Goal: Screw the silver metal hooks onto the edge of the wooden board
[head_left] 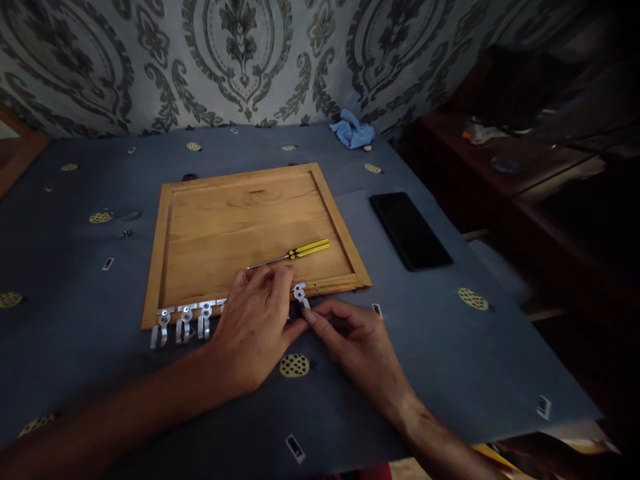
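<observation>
A silver metal hook rail [207,312] lies along the near edge of a wooden framed panel [240,213], with several double hooks hanging over that edge. My left hand [255,327] is closed over the middle of the rail, fingers bent down on the panel side and thumb below. It hides that stretch of the rail. At the rail's right end, my right hand [355,340] pinches the last hook [301,293] between thumb and fingers. A screwdriver [310,249] with a yellow and black handle rests on the panel just beyond my left fingers, its shaft pointing left.
On the dark blue patterned tablecloth [425,347], a black phone [411,230] lies right of the panel. A crumpled blue cloth [353,130] sits at the back by the wall. Small metal pieces [126,233] lie left of the panel. Dark furniture [465,153] stands at right.
</observation>
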Motion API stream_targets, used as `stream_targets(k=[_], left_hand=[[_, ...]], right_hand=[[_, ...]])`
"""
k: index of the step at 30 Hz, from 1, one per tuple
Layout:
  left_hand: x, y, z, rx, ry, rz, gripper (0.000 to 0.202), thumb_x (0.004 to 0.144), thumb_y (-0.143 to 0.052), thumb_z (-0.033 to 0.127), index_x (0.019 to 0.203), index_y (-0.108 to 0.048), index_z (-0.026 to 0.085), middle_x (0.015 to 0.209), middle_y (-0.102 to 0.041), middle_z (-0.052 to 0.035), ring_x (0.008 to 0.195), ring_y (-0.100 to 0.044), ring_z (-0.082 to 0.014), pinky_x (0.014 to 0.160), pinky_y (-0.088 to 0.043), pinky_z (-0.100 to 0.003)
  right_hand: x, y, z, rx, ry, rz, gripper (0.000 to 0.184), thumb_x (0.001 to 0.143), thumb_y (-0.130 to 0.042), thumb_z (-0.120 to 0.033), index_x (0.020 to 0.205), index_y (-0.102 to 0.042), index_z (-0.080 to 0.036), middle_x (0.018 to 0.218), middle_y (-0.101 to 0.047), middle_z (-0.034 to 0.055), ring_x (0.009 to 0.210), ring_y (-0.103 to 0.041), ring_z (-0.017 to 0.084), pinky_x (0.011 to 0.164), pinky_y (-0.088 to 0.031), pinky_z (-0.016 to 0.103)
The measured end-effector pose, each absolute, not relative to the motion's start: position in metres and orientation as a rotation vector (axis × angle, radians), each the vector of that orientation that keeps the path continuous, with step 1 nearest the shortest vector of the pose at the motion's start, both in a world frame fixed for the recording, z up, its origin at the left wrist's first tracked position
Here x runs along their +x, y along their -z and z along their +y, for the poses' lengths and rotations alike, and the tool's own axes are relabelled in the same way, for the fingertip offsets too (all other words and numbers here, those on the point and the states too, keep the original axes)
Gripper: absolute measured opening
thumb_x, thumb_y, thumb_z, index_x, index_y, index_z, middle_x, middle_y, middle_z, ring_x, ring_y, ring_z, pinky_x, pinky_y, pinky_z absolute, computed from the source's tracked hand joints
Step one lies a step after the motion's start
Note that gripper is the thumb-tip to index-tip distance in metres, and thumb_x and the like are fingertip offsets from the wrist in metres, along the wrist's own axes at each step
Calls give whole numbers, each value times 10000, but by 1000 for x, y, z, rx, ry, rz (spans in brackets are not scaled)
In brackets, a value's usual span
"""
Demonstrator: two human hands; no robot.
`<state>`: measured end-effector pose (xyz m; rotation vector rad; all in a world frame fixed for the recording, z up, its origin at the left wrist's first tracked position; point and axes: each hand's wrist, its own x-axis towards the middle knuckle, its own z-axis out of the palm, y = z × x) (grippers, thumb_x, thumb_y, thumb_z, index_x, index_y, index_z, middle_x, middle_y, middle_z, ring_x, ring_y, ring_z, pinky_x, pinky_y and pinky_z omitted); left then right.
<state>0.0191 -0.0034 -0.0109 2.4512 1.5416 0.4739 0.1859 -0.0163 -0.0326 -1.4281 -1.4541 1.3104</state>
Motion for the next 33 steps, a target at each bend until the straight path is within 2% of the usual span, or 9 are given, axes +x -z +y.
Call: stream_targets(k=[7,12,15,18,21,23,27,33], left_hand=[[19,11,-4,2468,-486,1538,440,792,-753,184,1078,-420,207,1040,-702,-87,991,-646,-307,831,-478,-473],[18,10,-3,2444,-483,1533,476,787,-766,184,1104,-411,203,1058,-704,-88,1012,-650,-308,842,-478,-471],[19,10,-3,2427,-480,1536,502,781,-783,192,1111,-405,206,1086,-699,-87,1033,-649,-309,854,-475,-471],[20,10,-4,2424,-496,1548,542,767,-804,193,1124,-398,210,1098,-696,-85,1044,-651,-307,863,-474,-464],[20,11,-5,2432,-521,1562,561,765,-808,199,1143,-393,216,1098,-692,-80,1044,-656,-306,863,-475,-461],[20,12,-5,2432,-543,1566,556,771,-802,205,1147,-394,221,1107,-688,-77,1050,-655,-302,869,-475,-461],[19,13,-5,2437,-572,1555,514,771,-792,206,1112,-407,222,1050,-685,-65,1005,-658,-292,857,-483,-455],[19,12,-4,2430,-545,1560,513,744,-813,202,1057,-407,224,1014,-677,-60,976,-650,-290,847,-488,-457]], right_hand=[[185,34,-16,-1420,-1315,-1460,272,857,-616,-404,669,-665,-214,537,-538,-31,491,-436,91,467,-359,229],[186,34,-17,-1412,-1270,-1510,269,884,-604,-385,691,-672,-211,578,-609,-17,508,-503,95,478,-407,221],[191,29,-19,-1392,-1083,-1668,227,922,-585,-349,776,-699,-218,667,-684,0,580,-611,118,547,-498,231],[200,24,-17,-1311,-785,-1936,191,962,-547,-282,937,-726,-222,840,-747,42,741,-713,152,683,-585,251],[210,23,-9,-1148,-570,-2193,269,977,-498,-190,1126,-719,-230,1095,-765,75,964,-749,177,857,-617,280],[215,26,-2,-1064,-498,-2303,324,968,-487,-137,1189,-706,-229,1212,-745,73,1058,-739,180,922,-612,291],[220,34,7,-974,-486,-2370,359,959,-503,-108,1246,-687,-219,1309,-704,69,1115,-724,182,951,-610,297],[224,39,12,-871,-531,-2398,382,971,-508,-118,1309,-648,-228,1323,-694,65,1136,-713,179,965,-601,299]])
